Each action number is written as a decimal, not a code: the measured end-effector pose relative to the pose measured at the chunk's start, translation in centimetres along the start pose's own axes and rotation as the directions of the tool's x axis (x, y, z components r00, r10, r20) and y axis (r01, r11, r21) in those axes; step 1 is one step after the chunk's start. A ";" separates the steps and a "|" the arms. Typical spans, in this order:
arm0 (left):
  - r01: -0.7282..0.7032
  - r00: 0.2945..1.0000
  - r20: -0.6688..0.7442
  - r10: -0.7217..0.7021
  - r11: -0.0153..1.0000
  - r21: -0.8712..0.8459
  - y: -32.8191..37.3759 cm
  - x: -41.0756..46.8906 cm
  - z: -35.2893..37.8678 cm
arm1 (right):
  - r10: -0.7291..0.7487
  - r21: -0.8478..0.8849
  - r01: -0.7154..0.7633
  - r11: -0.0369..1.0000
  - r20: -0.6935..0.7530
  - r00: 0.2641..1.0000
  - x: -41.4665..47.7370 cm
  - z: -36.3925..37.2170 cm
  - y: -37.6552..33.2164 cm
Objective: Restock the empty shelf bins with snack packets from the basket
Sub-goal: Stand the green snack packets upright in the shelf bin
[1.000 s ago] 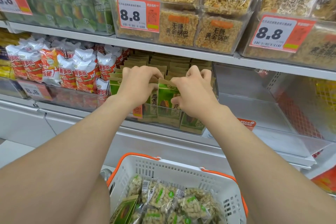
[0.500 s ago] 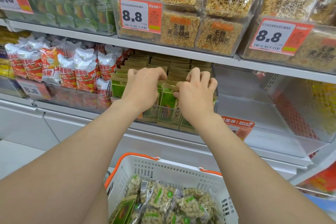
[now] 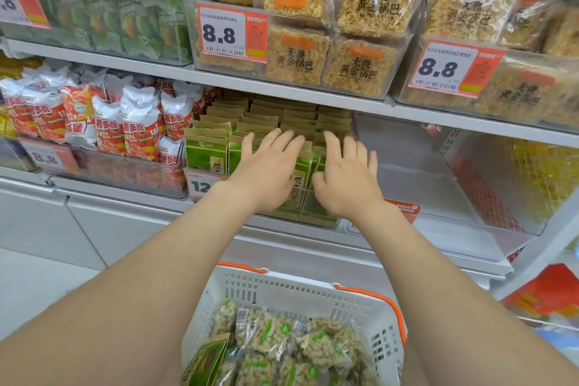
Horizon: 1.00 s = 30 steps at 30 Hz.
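Green-and-tan snack packets [image 3: 206,150] stand in rows in a clear bin on the middle shelf. My left hand [image 3: 269,166] lies flat with straight fingers over the front packets. My right hand [image 3: 347,175] is beside it, fingers spread on the tops of the front right packets. Neither hand grips anything. To the right is an empty clear bin [image 3: 416,185]. Below my arms sits the white basket [image 3: 282,288] with orange handles. It holds several clear packets of pale green snacks [image 3: 316,345] and one green-and-tan packet [image 3: 210,357] at its left.
Red-and-white bags [image 3: 106,125] fill the bin to the left. The shelf above holds boxes of rice crackers [image 3: 360,63] behind 8.8 price tags, and green bags [image 3: 131,9]. A white cabinet front [image 3: 109,229] runs below the shelf. Yellow goods show through mesh [image 3: 545,172] at far right.
Both hands have uncurled from pinching the front packets and now lie with fingers spread flat over them. The view has drawn closer to the shelf.
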<state>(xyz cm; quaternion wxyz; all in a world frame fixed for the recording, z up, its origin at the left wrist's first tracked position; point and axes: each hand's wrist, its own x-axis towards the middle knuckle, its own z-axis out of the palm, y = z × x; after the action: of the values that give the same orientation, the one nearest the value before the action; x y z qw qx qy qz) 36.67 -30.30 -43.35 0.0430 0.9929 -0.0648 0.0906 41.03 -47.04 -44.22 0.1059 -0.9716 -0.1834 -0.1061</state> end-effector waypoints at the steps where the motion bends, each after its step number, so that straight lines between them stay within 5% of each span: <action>1: 0.004 1.000 -0.008 -0.004 1.000 -0.029 0.0 -0.1 -0.2 | 0.001 0.007 0.000 1.000 -0.069 0.998 -0.1 -0.1 -0.1; 5: 0.010 0.974 -0.226 -0.028 0.997 -0.078 0.1 -1.3 -1.0 | -0.061 -0.009 0.063 0.998 -0.414 0.908 -1.5 -1.3 -1.6; 8: 0.019 0.941 -0.334 -0.046 0.996 -0.085 0.0 -2.5 -2.0 | -0.165 0.024 0.184 0.983 -0.335 0.928 -3.1 -1.6 -2.9; 11: 0.025 0.985 -0.162 -0.054 0.984 -0.175 -1.1 -4.2 -2.2 | -0.233 0.155 0.232 0.960 -0.013 0.972 -4.5 -0.8 -3.6; 14: 0.038 0.992 0.124 -0.026 0.994 -0.098 -2.1 -5.9 -1.6 | -0.294 0.104 0.277 0.955 0.230 0.928 -5.8 0.6 -4.3; 19: -0.014 0.840 0.542 -0.035 0.996 0.087 -2.8 -8.1 1.8 | -0.323 0.102 0.310 0.945 0.437 0.839 -7.4 5.4 -5.7; 25: -0.108 0.711 0.703 -0.012 0.986 0.126 -2.4 -10.1 6.0 | -0.250 -0.040 0.373 0.927 0.674 0.695 -10.5 13.4 -6.0; 30: -0.092 0.701 0.712 -0.035 0.986 0.139 -2.8 -10.5 6.1 | -0.369 0.002 0.501 0.865 0.680 0.634 -14.3 19.4 -7.5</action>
<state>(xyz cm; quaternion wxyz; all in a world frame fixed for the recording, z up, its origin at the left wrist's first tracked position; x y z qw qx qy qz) 27.83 -26.87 -51.46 -0.0686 0.9495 -0.0839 -0.2945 28.45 -40.24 -64.94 -0.0864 -0.8765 -0.4272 0.2044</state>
